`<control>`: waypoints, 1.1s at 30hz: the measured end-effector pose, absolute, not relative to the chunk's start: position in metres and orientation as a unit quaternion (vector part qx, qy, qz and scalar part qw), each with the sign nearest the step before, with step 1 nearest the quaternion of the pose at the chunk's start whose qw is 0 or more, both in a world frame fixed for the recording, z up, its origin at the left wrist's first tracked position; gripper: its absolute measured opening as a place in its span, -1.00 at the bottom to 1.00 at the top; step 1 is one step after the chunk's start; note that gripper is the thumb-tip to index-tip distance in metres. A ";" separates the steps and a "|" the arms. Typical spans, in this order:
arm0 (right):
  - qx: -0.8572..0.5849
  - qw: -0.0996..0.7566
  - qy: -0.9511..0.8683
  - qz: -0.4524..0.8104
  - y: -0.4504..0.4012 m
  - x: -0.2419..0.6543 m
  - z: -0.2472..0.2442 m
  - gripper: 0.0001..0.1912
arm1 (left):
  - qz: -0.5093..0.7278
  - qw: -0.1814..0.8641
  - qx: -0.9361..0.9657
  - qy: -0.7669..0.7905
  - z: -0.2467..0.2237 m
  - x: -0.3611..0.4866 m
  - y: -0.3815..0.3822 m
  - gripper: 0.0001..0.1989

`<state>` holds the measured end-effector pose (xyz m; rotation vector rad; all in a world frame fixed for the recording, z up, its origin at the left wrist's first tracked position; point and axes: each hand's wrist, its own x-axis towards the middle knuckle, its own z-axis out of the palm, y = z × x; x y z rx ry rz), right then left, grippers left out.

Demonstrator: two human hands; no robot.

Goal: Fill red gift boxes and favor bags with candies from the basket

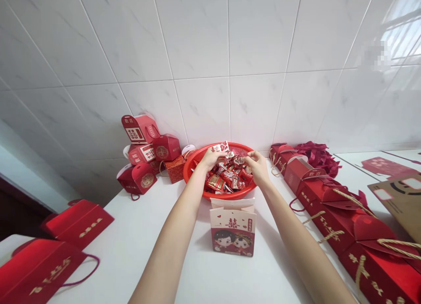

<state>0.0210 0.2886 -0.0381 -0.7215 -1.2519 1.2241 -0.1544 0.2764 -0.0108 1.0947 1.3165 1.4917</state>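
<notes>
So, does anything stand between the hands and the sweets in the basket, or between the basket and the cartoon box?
Nothing visible blocks the left hand or right hand: both are at the sweets. Between basket and cartoon box, only the basket's near rim and the box's raised rear flap stand up.

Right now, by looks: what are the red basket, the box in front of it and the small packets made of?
Basket: likely plastic; smooth, glossy rim, fine holes in the wall.
Box: probably thin printed card, mostly matt; flat panels, crisp folds.
Packets: shiny, crinkled film, judging by highlights and creases; plastic or foil-lined, can't tell.
</notes>
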 end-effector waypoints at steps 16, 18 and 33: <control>-0.298 0.601 -0.534 0.515 0.283 0.021 -0.033 -0.78 | 0.571 0.339 0.411 0.625 -0.023 -0.167 0.289 -0.78; -0.297 0.603 -0.536 0.511 0.285 0.020 -0.034 -0.79 | 0.560 0.323 0.420 0.637 -0.024 -0.168 0.288 -0.79; -0.299 0.608 -0.547 0.492 0.290 0.020 -0.039 -0.78 | 0.299 0.276 0.649 0.643 -0.026 -0.154 0.272 -0.87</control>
